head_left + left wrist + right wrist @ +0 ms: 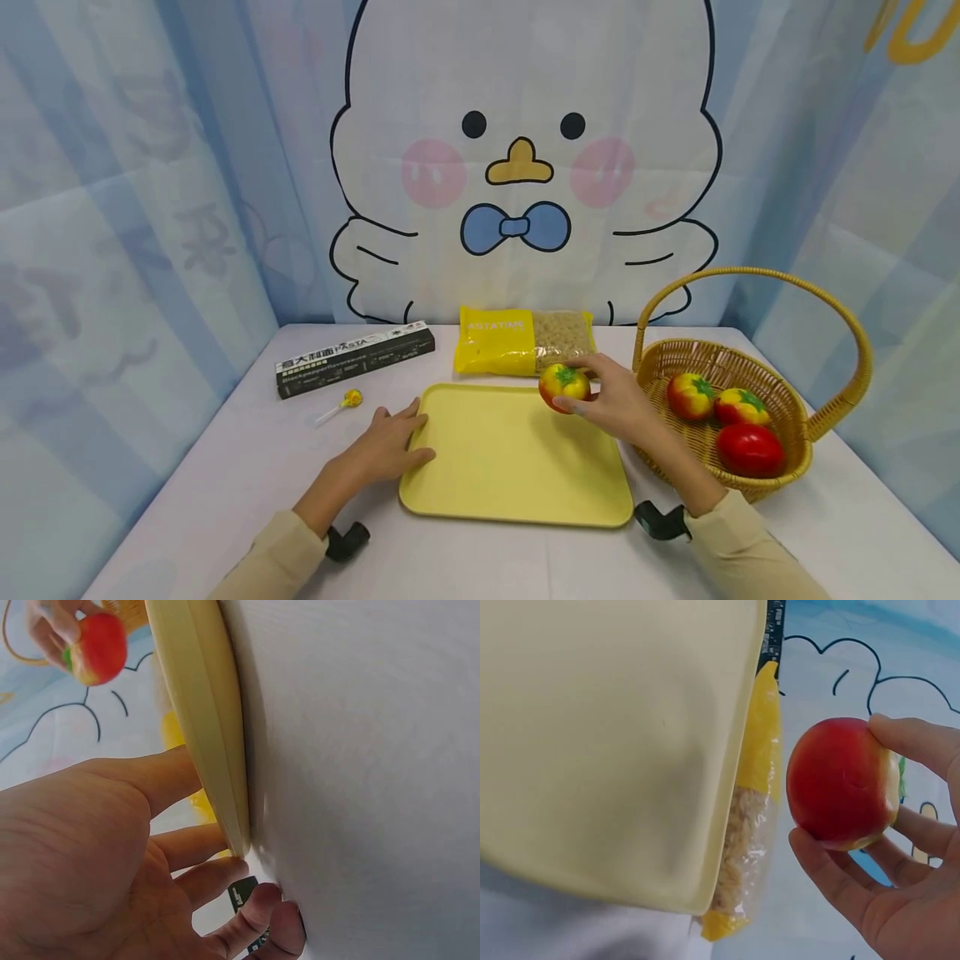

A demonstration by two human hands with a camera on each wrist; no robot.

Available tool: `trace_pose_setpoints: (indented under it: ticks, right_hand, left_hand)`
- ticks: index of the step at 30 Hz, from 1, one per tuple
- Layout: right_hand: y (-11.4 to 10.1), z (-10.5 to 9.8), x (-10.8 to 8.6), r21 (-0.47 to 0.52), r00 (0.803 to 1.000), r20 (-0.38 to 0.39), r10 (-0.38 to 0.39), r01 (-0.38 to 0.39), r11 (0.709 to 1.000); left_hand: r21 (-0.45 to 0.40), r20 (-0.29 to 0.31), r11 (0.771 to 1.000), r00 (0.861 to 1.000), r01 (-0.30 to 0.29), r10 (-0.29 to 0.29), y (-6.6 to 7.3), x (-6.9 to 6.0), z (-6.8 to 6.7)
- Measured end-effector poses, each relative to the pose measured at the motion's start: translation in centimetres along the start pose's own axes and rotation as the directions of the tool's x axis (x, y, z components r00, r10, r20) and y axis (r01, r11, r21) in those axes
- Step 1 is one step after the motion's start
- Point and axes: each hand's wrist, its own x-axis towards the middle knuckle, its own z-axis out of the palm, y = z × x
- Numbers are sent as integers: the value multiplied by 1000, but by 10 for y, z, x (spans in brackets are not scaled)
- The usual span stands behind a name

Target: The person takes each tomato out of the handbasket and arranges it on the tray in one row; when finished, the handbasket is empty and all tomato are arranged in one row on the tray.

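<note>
Right hand (pixel 615 402) grips one fruit (pixel 564 385), three in basket (pixel 738 367); left hand (pixel 384 447) spread against tray (pixel 517 458)

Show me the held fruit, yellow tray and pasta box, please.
Held fruit (pixel 836 784): right wrist view, on its red side.
Yellow tray (pixel 517 454): head view, on its bare base.
Pasta box (pixel 356 362): head view, on its dark front.
</note>
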Motion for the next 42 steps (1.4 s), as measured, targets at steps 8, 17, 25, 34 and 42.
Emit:
trace_pose_setpoints:
  ticks: [8,17,25,34,42]
  right_hand:
    - [-4,16,7,59,999,33,-11,9,998]
    - [-5,35,14,75,997,62,-48,44,996]
    - [-14,47,22,91,994,88,-69,61,994]
    - [-21,61,30,83,991,110,-72,63,995]
    - [-32,71,38,85,990,128,-61,50,995]
  left_hand:
    - [8,-2,1000,1000,2,-2,-1,0,1]
    - [-4,3,1000,1000,10,-10,0,-1,2]
    - [11,-3,1000,1000,2,-2,0,0,1]
    - [9,-1,1000,1000,0,0,-2,1,2]
    - [6,4,1000,1000,11,-11,-2,2,3]
